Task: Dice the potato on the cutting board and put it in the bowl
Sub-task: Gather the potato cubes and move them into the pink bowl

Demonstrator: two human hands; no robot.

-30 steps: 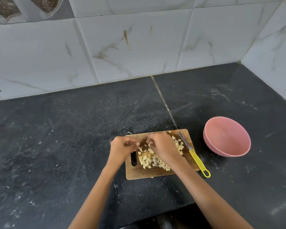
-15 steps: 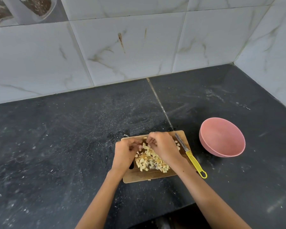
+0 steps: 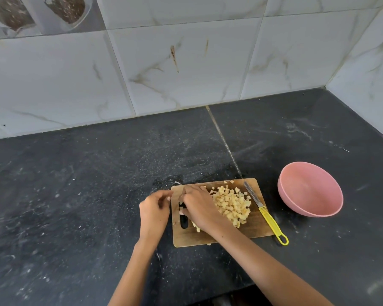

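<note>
The potato (image 3: 231, 204) lies as a heap of small pale-yellow cubes on the cutting board (image 3: 252, 228). The right hand (image 3: 198, 206) rests curled over stray cubes at the board's left end; whether it pinches any cannot be told. The left hand (image 3: 154, 212) hangs loosely curled beside the board, holding nothing.

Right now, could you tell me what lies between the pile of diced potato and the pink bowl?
In the head view, the yellow-handled knife lies on the cutting board between the diced potato and the pink bowl, then bare black counter.

Soft even light (edges bowed)
</note>
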